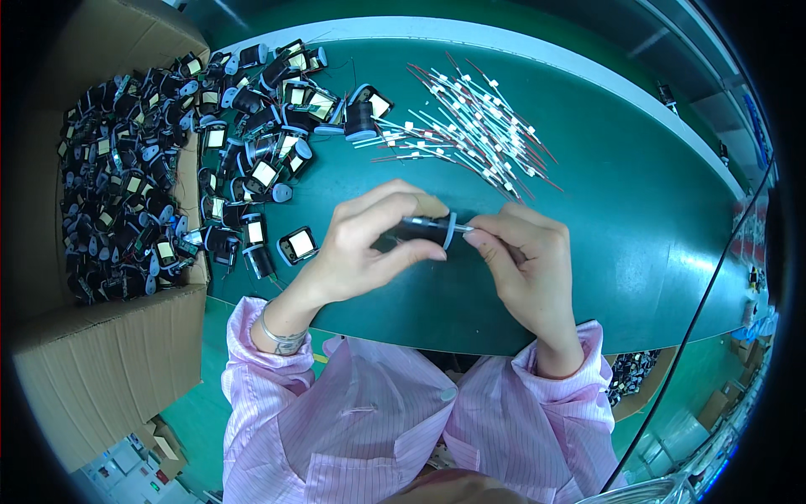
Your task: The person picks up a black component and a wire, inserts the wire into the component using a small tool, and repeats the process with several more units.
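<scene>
Between the thumb and fingers of my left hand is a small black cylindrical device with a grey rim at its right end. My right hand pinches a thin pale piece at that rim; it looks like a wire end, but most of it is hidden by the fingers. Both hands are close together above the green table. Beyond them lies a spread pile of red and white wires with small white connectors. One more black device with a pale square pad rests beside my left wrist.
A large cardboard box full of similar black devices stands at the left. More devices are heaped on the table next to it. Another box of dark parts sits below the table edge at right. A black cable crosses the right side.
</scene>
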Tool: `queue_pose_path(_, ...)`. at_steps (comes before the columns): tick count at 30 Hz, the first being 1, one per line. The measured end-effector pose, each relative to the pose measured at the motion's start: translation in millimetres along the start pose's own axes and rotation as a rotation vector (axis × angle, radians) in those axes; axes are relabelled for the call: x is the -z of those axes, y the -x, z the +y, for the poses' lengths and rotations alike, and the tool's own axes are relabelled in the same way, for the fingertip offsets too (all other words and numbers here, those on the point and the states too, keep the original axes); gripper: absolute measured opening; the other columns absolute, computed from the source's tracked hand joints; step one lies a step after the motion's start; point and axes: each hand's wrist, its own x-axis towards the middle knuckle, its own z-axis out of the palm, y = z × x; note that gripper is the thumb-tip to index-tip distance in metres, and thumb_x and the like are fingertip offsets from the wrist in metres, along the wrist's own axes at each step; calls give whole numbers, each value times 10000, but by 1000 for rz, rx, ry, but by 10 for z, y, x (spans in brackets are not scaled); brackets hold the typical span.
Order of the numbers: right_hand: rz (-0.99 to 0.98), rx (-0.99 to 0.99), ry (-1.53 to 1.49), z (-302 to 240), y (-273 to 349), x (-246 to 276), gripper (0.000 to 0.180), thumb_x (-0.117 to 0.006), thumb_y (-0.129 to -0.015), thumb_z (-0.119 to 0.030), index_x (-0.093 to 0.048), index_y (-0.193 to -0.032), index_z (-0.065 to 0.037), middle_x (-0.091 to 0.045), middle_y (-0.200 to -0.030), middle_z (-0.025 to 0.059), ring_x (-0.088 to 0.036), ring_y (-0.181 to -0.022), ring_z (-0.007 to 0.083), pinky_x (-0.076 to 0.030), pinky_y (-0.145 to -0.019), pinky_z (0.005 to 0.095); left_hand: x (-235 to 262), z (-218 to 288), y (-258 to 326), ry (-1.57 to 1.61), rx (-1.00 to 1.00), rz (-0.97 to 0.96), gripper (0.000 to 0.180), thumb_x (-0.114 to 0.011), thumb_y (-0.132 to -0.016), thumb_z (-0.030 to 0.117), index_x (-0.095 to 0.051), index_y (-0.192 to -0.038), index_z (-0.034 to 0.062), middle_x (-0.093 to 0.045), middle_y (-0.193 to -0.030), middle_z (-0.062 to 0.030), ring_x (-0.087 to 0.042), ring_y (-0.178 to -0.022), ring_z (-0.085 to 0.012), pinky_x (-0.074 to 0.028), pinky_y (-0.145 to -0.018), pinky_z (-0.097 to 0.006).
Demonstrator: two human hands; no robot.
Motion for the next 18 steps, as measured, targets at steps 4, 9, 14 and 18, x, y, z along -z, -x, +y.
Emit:
queue_pose_path(4,18,126,-29,63,-19,-8,86,-686,-737,27,-689,-821,5,-550,-631,98,-507,-542,224,-371,-489,332,12,6,52,233,179,-55,289,-747,-759,-9,-640,-1023,-57,-654,-926,-133,-647,-796,-181,-524,-689,-278)
queue_pose_path(9,31,293,98,76,-33,-67,97,-684,-682,39,-676,-765,-11,-514,-600,80,-496,-585,227,-375,-504,343,-58,-9,107,518,405,-35,265,-712,-777,-40,-633,-1029,-63,-652,-896,-130,-643,-767,-175,-503,-658,-264)
queue_pose_path(14,224,364,449,30,38,-269,103,-665,-665,29,-658,-759,-13,-473,-595,71,-491,-567,234,-374,-478,357,-90,-59,68,-89,71,8,274,-744,-734,-13,-627,-977,-65,-609,-781,-141,-601,-619,-226,-448,-499,-297)
queue_pose_path(18,-22,305,98,136,-38,-135,122,-652,-658,39,-655,-770,-9,-475,-599,77,-474,-532,243,-374,-468,355,-52,-72,59,158,53,-50,218,-740,-732,-4,-623,-908,-55,-593,-738,-117,-583,-591,-236,-427,-483,-318)
